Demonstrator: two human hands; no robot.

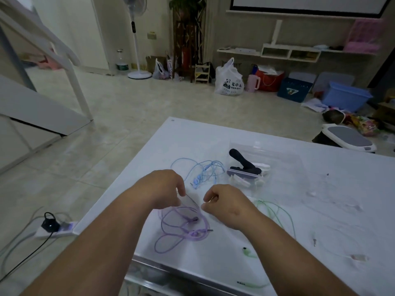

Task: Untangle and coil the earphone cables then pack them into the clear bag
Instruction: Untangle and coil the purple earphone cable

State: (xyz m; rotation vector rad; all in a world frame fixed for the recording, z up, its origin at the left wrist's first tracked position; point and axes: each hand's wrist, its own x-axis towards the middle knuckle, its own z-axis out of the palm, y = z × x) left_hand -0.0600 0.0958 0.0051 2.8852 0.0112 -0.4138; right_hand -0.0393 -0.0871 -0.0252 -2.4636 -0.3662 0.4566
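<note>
- Fingers (pixel 180 190) of the left hand (pixel 164 189): curled downward, pinching a thin strand of the purple earphone cable (pixel 181 228) just above the counter (pixel 213 135), near its left edge.
- Purple earphone cable: loose overlapping loops lying flat by the near left corner, below both hands; one earbud inside the loops, plug pointing right.
- Blue earphone cable (pixel 203 170): tangled loops on the counter beyond the hands, further from the near edge, just left of the clear bag (pixel 282 159).
- Fingers (pixel 210 199) of the right hand (pixel 226 205): curled in, thumb and forefinger closed on the same purple strand; hands close together, not touching.
- Clear bag: lying flat mid-counter; a black clip-like object and white pieces show in its left end.
- Green earphone cable (pixel 284 211): loose loops to the right of the right wrist, trailing to the near edge.
- White earphone cable (pixel 358 257): toward the right edge, faint, hard to trace.
</note>
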